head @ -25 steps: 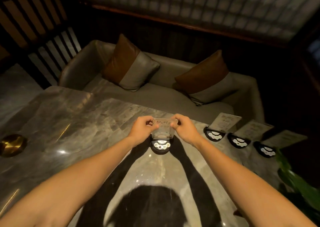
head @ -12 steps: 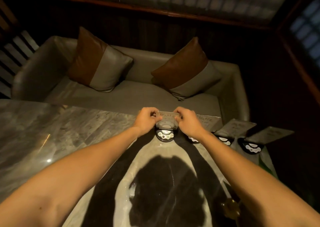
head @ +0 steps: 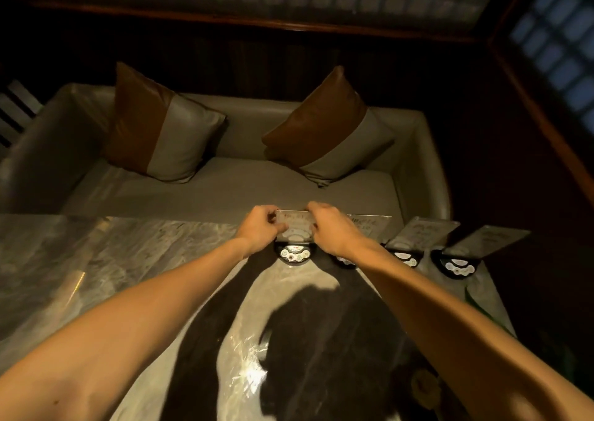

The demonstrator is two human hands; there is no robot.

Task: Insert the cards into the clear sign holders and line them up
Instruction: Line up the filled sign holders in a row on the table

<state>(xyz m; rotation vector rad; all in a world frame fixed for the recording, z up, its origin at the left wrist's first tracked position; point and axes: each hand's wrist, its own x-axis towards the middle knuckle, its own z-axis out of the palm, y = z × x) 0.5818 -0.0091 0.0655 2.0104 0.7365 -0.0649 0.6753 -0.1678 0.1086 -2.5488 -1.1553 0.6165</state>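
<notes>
1. The left hand [head: 261, 227] and the right hand [head: 331, 231] pinch the two sides of the clear sign holder [head: 295, 227] at frame center.
2. Its black base [head: 293, 253] stands on the marble table [head: 112, 260].
3. Three more holders [head: 421, 237] stand in a row right of it.

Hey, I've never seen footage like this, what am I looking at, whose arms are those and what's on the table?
There is no machine here. A person wears a camera on the head, so you see their own two bare arms reaching forward. The left hand and right hand pinch the two sides of a clear sign holder on a round black base. It stands on a marble table. To its right, three more holders stand in a row. Behind the table is a sofa with two cushions.
</notes>
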